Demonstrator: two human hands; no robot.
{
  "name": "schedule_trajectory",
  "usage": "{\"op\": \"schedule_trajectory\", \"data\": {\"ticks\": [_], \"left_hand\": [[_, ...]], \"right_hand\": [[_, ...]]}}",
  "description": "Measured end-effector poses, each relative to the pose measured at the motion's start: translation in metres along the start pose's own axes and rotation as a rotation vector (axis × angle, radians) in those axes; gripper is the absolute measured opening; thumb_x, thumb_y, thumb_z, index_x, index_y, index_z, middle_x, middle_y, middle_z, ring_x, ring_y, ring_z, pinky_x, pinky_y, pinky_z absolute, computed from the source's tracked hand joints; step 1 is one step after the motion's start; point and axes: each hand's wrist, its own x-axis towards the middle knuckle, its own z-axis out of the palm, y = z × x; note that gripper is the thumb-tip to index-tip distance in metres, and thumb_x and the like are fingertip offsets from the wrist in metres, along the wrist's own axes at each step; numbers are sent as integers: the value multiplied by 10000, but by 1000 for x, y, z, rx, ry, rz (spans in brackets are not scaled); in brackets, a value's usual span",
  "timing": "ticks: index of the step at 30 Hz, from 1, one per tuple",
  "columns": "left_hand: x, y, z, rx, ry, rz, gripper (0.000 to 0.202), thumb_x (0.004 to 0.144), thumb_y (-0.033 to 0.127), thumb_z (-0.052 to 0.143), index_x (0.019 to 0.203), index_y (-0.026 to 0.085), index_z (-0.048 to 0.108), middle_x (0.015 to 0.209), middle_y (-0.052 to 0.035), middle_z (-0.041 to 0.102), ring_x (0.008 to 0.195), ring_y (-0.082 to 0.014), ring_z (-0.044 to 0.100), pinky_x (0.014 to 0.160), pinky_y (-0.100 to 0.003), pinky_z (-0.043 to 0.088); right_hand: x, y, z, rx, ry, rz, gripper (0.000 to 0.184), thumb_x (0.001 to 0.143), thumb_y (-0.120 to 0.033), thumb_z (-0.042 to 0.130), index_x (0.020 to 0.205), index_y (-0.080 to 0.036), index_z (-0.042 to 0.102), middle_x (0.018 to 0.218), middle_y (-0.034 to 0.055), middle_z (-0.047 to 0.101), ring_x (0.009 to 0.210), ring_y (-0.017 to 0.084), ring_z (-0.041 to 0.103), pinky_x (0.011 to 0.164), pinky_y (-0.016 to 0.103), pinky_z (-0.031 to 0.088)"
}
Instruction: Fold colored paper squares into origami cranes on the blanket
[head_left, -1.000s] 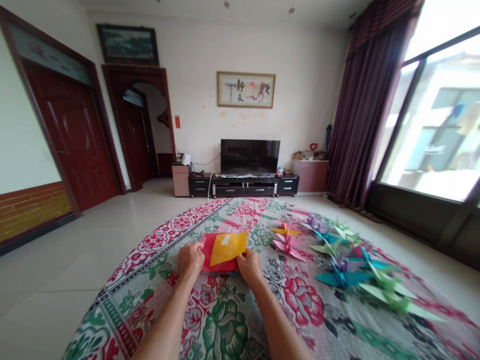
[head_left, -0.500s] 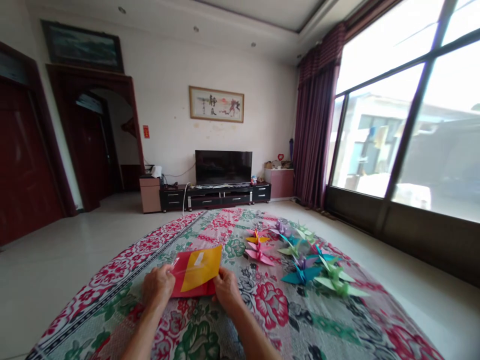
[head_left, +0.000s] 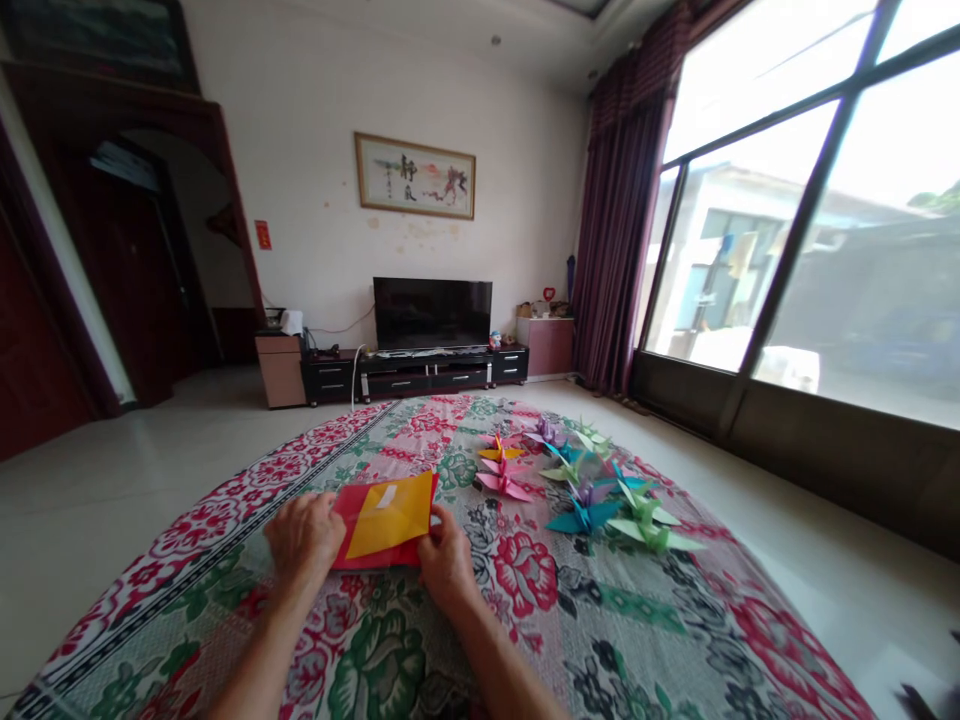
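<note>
Beside a large window and a purple curtain, a round surface wears a floral tablecloth, with a flat-screen television beyond it. Above the cloth's near part, the left hand grasps the left edge of some red paper, while the right hand pinches the opposite edge, near the yellow sheet lying aslant on top. Whether the right fingers also grip the yellow sheet cannot be told. To the right, well apart from the left hand, sit folded paper cranes in pink, orange, purple, blue and green. A small white patch marks the yellow sheet.
</note>
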Motion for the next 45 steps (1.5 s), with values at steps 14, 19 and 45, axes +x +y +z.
{"op": "schedule_trajectory", "data": {"ticks": [14,19,45], "left_hand": [[-34,55,27,-237,-290,375,525,806,533,432,1188,198,565,1315,-108,482,1221,-299,406,1000,-458,334],[-36,56,26,-150,-323,380,486,854,499,356,1232,246,527,1368,-76,425,1262,-309,345,990,-501,313],[-24,32,32,-60,-345,354,580,831,559,355,1308,239,435,1422,-92,336,1293,-322,291,1023,-521,251]], "right_hand": [[3,0,0,-241,58,-53,551,673,-139,478,1223,-105,487,814,63,676,680,156,610,631,236,467],[0,-6,1,-337,75,-54,457,706,-127,441,1146,-94,556,840,104,686,731,185,631,677,263,472],[11,-10,-22,-397,232,22,410,677,-104,436,1005,-153,677,945,63,701,889,188,639,827,249,456]]}}
